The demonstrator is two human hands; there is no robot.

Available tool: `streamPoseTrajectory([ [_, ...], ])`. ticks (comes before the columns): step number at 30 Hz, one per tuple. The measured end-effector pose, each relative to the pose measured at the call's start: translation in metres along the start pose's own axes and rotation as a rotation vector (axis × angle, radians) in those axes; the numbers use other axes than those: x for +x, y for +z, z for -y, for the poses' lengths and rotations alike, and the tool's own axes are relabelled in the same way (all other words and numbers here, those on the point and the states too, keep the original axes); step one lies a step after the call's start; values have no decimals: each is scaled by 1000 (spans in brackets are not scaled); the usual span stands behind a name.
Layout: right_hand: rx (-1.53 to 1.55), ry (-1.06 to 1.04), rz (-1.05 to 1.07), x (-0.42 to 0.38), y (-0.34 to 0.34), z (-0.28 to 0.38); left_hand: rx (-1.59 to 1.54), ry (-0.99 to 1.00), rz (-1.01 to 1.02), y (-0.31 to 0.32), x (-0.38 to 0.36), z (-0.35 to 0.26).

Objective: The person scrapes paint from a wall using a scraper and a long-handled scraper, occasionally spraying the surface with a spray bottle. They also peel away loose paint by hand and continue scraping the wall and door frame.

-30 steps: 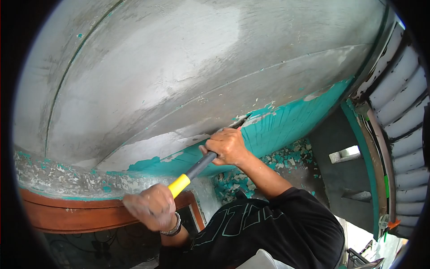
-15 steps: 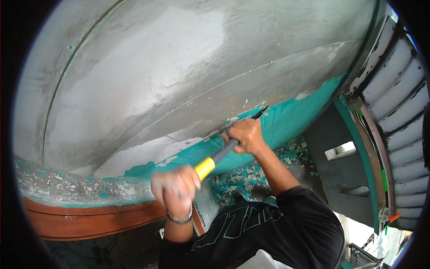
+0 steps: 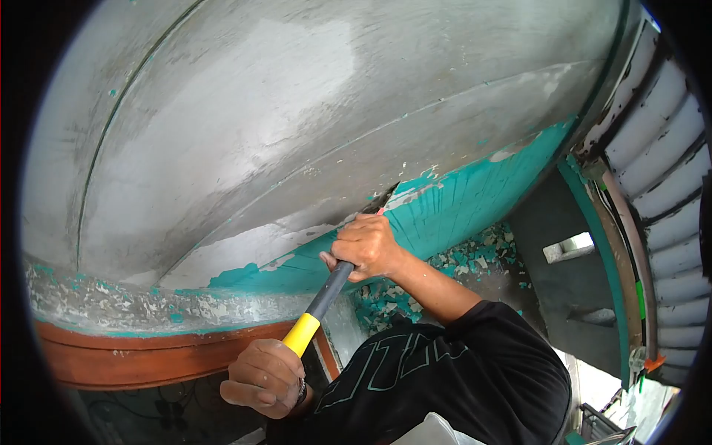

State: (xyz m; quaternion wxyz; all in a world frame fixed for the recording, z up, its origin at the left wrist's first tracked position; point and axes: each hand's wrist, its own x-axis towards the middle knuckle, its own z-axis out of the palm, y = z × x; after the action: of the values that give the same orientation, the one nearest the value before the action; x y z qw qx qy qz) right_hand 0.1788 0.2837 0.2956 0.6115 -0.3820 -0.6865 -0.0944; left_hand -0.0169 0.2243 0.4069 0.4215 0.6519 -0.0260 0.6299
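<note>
A long-handled scraper (image 3: 326,293) with a dark shaft and a yellow band slants up to the wall. Its dark blade (image 3: 390,194) meets the ragged border between bare grey plaster and turquoise paint (image 3: 452,196). My right hand (image 3: 363,246) is wrapped round the shaft just below the blade. Lower down, my left hand (image 3: 265,377), with a metal watch band at the wrist, is closed round the handle's end below the yellow part. The hand hides that end. Loose paint bits cling along the scraped border.
Turquoise and pale paint flakes (image 3: 475,263) litter the floor beneath the wall. A red-brown wooden ledge (image 3: 163,356) runs along the lower left. At right are a dark wall with a slot opening (image 3: 569,248) and corrugated sheeting (image 3: 667,200).
Both hands and the scraper have shifted down and left, and the blade has moved left along the paint border. My left hand, blurred before, now shows sharply.
</note>
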Motion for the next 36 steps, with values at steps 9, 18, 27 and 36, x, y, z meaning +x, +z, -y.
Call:
streamPoseTrajectory([
  [9, 39, -25, 71, 1, -9, -5, -41, -5, 34, 6, -2, 7],
  [18, 3, -25, 114, 10, 6, 7, 54, 29, 76, -10, -5, -8],
  [27, -32, 29, 65, 8, -5, 1, 14, 61, 147, -8, 6, 12],
  [36, -52, 47, 22, -1, -32, -22, -74, -15, 119, 15, 8, 45],
])
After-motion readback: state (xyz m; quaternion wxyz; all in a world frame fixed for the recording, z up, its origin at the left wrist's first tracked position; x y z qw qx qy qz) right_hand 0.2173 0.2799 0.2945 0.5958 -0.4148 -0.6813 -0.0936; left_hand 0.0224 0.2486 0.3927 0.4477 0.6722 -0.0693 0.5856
